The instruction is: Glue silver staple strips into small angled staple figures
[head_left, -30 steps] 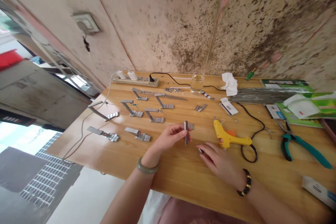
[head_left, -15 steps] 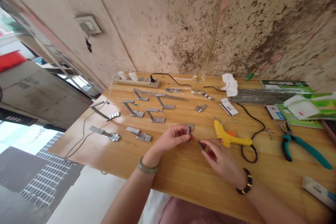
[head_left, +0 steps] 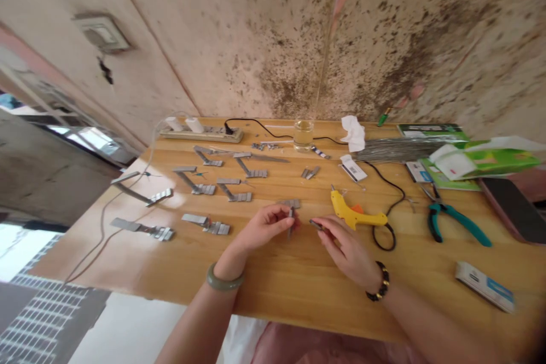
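Observation:
My left hand [head_left: 265, 228] pinches a small grey metal strip [head_left: 291, 222], held upright just above the wooden table [head_left: 281, 284]. In the fingertips of my right hand [head_left: 347, 250] is a short dark grey strip [head_left: 316, 224], a small gap away from the left one. Both strips look like sticks of staples, though they are too small to be sure. Just behind my left fingers lies a ridged grey piece [head_left: 292, 203], partly hidden. A yellow hot glue gun [head_left: 356, 216] rests beyond my right hand.
Several bent grey strip assemblies [head_left: 234, 190] stand on the left. Loose strips [head_left: 310, 172], a glass of liquid [head_left: 303, 135] and a power strip [head_left: 200, 133] sit farther back. Teal-handled pliers [head_left: 460, 222], a small box [head_left: 485, 287], a phone [head_left: 514, 210] and thin metal wires [head_left: 405, 149] are on the right.
The view has swung to the right, so everything sits farther left in the picture. My right hand's strip has tilted flatter and come slightly nearer the left one. Both hands keep their hold.

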Demonstrator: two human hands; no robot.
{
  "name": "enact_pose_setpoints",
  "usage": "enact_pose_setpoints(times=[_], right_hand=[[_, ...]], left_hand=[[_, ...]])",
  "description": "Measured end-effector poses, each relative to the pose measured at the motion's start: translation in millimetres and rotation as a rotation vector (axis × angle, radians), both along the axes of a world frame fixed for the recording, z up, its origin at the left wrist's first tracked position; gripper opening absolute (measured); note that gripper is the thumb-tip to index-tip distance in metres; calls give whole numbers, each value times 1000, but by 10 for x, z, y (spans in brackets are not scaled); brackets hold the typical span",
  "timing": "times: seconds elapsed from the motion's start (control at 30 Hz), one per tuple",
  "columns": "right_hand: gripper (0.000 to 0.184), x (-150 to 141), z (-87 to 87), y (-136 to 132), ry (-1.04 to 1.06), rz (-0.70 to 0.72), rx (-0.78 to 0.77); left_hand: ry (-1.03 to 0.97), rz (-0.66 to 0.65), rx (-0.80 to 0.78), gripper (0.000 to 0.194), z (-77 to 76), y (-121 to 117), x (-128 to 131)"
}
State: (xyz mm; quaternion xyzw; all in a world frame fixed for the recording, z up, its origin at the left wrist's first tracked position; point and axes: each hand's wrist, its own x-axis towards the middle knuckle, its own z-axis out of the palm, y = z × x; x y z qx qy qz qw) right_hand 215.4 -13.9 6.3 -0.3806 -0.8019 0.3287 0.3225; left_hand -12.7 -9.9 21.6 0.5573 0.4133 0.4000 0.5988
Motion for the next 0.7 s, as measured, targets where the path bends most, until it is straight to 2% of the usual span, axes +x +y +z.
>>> enact_pose_setpoints(times=[0.13,0.3,0.47,0.7], right_hand=[[28,-32,-33,31,251,-61,-312],[29,-43,-31,81,414,-63,-504],[30,-52,15,81,450,-54,-536],[26,-51,47,55,378,-39,-451]], left_hand=[[84,-46,8,31,-27,5,17],[81,-46,2,41,-107,-3,61],[68,-38,-19,35,-124,-24,91],[72,-70,-24,25,-73,-29,120]])
